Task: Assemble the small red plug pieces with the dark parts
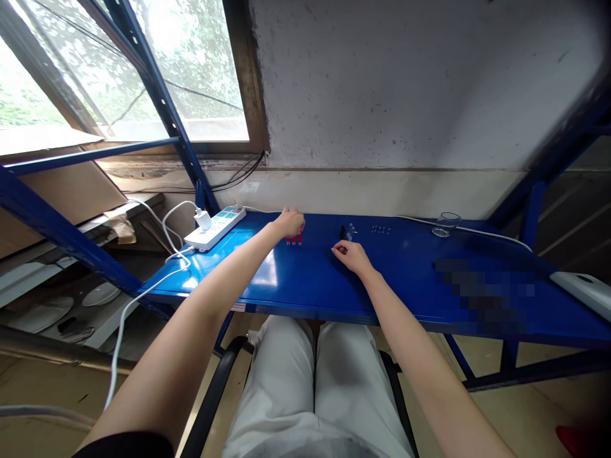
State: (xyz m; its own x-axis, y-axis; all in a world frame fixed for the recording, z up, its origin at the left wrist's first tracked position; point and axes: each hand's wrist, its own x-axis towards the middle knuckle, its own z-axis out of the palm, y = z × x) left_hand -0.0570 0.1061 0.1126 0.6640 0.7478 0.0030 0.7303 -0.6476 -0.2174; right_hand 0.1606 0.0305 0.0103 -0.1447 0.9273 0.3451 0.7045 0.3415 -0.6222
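Observation:
Over the back of the blue table [315, 280], my left hand [289, 223] is bent with its fingertips drawn together. Whatever they hold, if anything, is too small to make out. Just below them stand several small red pieces [294, 241] in a row. My right hand [352, 256] is lower and to the right, thumb and fingers pinched together; I cannot see what is between them. Close beyond it are a small black piece [342, 233] and a little group of clear pieces [351, 231]. Further right, several tiny pale pieces [380, 229] lie in a line.
A white power strip [217, 228] with a plugged-in charger [203, 219] and cables takes up the left end. On the right are a clear glass cup [446, 224], a blurred-out dark area [482, 296] and a white device [585, 292]. Blue frame posts flank the table.

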